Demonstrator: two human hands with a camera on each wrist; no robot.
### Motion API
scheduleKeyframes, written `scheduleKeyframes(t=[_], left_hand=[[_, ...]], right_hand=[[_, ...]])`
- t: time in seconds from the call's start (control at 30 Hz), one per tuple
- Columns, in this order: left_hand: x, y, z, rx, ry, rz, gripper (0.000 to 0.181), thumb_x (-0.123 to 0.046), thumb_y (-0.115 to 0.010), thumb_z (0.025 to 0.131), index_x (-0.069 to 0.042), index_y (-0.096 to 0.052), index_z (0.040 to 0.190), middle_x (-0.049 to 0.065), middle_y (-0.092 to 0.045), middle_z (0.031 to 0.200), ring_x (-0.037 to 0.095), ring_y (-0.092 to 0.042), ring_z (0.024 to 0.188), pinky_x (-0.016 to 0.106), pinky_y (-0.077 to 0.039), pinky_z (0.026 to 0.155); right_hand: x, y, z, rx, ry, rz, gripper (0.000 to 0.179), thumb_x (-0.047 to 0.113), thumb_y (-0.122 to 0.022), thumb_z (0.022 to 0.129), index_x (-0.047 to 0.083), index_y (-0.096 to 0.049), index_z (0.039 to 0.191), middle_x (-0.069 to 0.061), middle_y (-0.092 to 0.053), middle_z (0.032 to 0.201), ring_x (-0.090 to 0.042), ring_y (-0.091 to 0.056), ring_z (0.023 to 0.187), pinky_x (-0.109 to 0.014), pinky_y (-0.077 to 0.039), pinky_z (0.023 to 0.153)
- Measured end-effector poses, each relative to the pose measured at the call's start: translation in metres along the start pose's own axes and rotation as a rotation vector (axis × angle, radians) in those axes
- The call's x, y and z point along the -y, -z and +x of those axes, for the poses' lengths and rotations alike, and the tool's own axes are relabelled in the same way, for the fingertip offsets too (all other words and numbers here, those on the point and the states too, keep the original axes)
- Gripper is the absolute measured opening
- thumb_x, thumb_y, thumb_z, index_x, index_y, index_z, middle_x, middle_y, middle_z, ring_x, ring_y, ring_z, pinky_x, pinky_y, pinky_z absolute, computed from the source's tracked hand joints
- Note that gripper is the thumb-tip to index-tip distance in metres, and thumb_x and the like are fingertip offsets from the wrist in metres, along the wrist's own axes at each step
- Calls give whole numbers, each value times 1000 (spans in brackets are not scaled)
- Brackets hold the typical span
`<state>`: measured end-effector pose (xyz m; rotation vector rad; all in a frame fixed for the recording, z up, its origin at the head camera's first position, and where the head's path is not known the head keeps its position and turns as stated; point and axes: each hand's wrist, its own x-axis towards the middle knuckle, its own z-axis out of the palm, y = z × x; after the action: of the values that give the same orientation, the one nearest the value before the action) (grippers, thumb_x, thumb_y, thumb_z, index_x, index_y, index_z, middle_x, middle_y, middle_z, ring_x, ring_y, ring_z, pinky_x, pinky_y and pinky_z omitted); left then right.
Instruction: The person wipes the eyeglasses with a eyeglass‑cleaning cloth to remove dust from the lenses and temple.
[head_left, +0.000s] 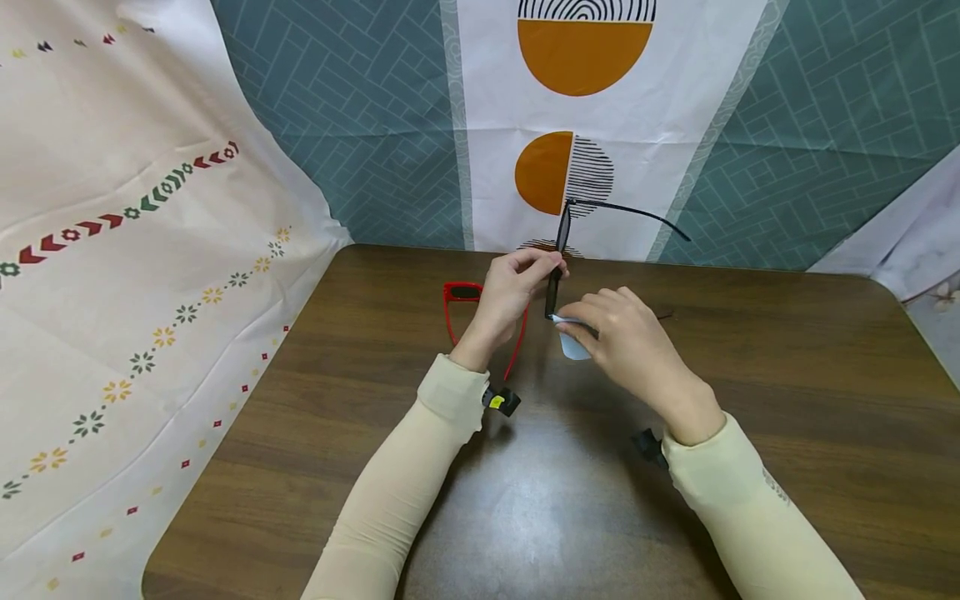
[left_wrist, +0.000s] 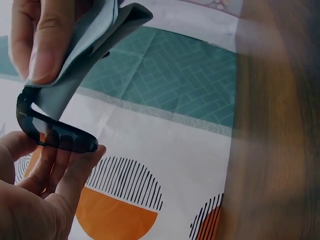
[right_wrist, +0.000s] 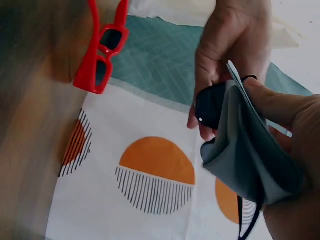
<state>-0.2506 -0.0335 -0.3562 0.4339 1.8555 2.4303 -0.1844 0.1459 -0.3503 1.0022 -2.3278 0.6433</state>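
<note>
Above the table, my left hand [head_left: 504, 302] holds a pair of black sunglasses [head_left: 563, 227] by the frame, its fingers against one dark lens [left_wrist: 75, 139]. One temple arm sticks out to the right at the top. My right hand [head_left: 637, 348] pinches a folded light blue cloth [head_left: 575, 346] between thumb and fingers, over the other end of the sunglasses. Seen from the right wrist, the cloth [right_wrist: 247, 155] is folded around part of the frame and hides that lens. Behind the left hand, red sunglasses [head_left: 462, 292] lie on the table with their temples open.
The brown wooden table [head_left: 300, 467] meets a teal and white patterned curtain [head_left: 360, 125] at its back edge. A cream embroidered cloth [head_left: 150, 292] hangs at the left. Each wrist wears a small black camera, such as the left camera [head_left: 507, 402].
</note>
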Motion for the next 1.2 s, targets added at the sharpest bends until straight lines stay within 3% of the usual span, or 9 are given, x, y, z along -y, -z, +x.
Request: scheduleKeyframes(t=[0.07, 0.2, 0.37, 0.6, 0.87, 1.2], left_hand=[[-1, 1, 0, 1, -1, 9, 19, -5, -62, 104, 12, -70, 106, 5, -69, 94, 17, -70, 84, 56, -53, 102], [-4, 6, 1, -14, -12, 68, 19, -9, -63, 104, 8, -73, 100, 7, -71, 96, 25, -73, 87, 42, -60, 93], [-9, 12, 1, -30, -30, 72, 20, -10, -64, 104, 8, -72, 100, 9, -72, 95, 44, -70, 94, 48, -59, 94], [-16, 25, 4, -35, -31, 51, 19, -10, -61, 104, 5, -73, 98, 9, -73, 92, 24, -75, 84, 46, -61, 91], [-25, 37, 4, -51, -32, -73, 23, -12, -59, 106, -2, -73, 91, 11, -72, 90, 25, -75, 88, 48, -60, 92], [-27, 39, 5, -5, -22, -98, 24, -12, -58, 106, -4, -73, 89, 12, -71, 89, 24, -74, 87, 43, -61, 89]], right_hand=[[0, -2, 0, -25, 20, -26, 11, 9, -82, 88, 4, -77, 97, -4, -69, 81, -25, -57, 74, -36, -37, 67], [-3, 2, 0, -56, 34, -22, 11, 9, -83, 88, 5, -77, 96, -4, -70, 80, -23, -55, 71, -35, -37, 69], [-14, 16, -2, -67, -4, 39, 16, 4, -85, 83, 6, -80, 98, -2, -73, 82, -21, -57, 73, -35, -39, 74], [-29, 37, -4, -104, -65, 154, 21, -3, -86, 77, 6, -82, 95, -2, -74, 81, -15, -59, 74, -30, -40, 75], [-32, 61, -8, -93, -225, 308, 25, -7, -82, 83, 10, -82, 103, 0, -75, 89, -4, -58, 76, -16, -45, 68], [-35, 68, -12, -66, -334, 315, 17, 0, -77, 92, 9, -81, 105, 3, -73, 89, -7, -56, 70, -17, -44, 64]])
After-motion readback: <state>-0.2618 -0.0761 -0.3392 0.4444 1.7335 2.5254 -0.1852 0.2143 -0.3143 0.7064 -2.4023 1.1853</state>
